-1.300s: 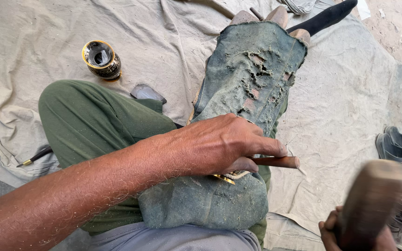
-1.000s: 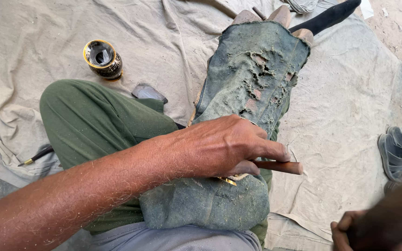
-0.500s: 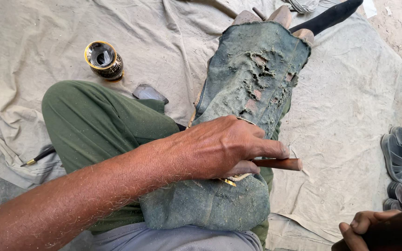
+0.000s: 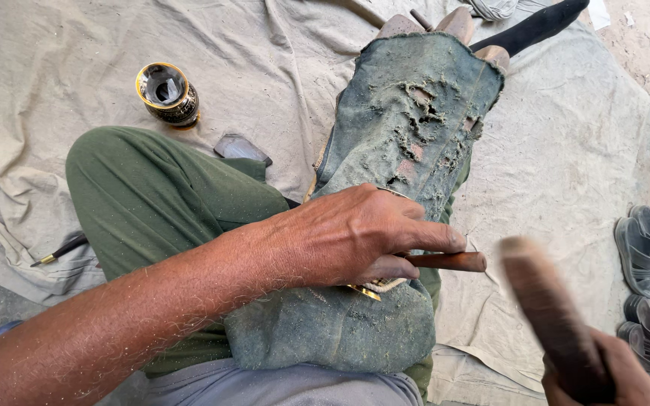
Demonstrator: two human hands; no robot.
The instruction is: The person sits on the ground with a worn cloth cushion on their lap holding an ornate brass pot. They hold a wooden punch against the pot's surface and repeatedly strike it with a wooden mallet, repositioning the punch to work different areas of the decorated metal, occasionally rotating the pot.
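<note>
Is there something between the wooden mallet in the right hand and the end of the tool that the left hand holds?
Nothing visible stands between them. The wooden mallet in the right hand is raised just right of the brown tool handle, whose end sticks out free past the left hand. Only the beige cloth lies beneath that gap.

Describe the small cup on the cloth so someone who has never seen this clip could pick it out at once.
Start from the big beige cloth spread over the ground, and look to its upper left, above the bent knee in green trousers. There stands the cup, upright and apart from everything else. It is the only round, dark, glossy vessel with a gold rim; the nearby grey shard is flat and dull.
</note>
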